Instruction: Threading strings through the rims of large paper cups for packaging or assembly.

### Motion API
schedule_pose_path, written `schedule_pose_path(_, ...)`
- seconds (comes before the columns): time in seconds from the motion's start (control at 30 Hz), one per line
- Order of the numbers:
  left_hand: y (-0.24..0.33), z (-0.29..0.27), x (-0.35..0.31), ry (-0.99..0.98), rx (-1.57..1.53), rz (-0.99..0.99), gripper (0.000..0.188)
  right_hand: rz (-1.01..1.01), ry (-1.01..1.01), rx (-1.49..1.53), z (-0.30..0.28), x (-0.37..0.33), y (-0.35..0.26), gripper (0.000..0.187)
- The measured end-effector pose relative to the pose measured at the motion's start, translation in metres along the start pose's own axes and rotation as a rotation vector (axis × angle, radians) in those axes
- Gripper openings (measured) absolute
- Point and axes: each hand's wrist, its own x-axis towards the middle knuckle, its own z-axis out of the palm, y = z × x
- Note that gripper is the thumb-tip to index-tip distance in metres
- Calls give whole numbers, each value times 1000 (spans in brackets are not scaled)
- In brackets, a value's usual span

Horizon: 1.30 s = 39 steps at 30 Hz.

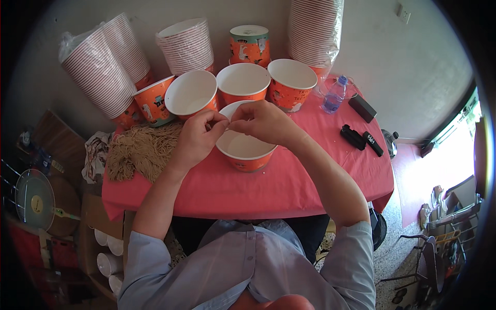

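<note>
Above the nearest orange paper bucket [248, 163], white inside, both hands meet with fingertips close together. My left hand [198, 136] is closed in a pinch over the bucket's left rim. Opposite it, my right hand [264, 123] also pinches, its fingers bent inward. Whatever lies between the fingertips is too thin or hidden to name. A heap of beige cord [142, 151] spreads on the table just left of my left wrist. Behind the hands stand more open buckets: one to the left [191, 93], one in the middle [243, 81] and one to the right [292, 77].
Plastic-wrapped bucket stacks stand at the back left [98, 72] and back right [315, 36]. On the right of the red-covered table [289, 194] are a water bottle [335, 95], a black box [362, 108] and a black case [353, 137]. A carton [101, 227] sits below left.
</note>
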Motion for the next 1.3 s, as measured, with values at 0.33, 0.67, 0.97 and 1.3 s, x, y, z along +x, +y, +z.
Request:
schedule_pose_path(0.33,-2,-2,5,-35,-316,-159,19,-107,226,-198,11,-4,4,15)
schedule_pose_path(0.67,-5,-1,6,-29,-301,-171,20,-167,251,-268,19,-11,-8,19)
schedule_pose_path(0.97,-2,0,6,-28,-306,-196,16,-85,160,-140,7,-3,-1,20)
schedule_pose_path(1.3,3,5,5,1,-107,-122,18,183,-143,-40,-7,6,-3,25)
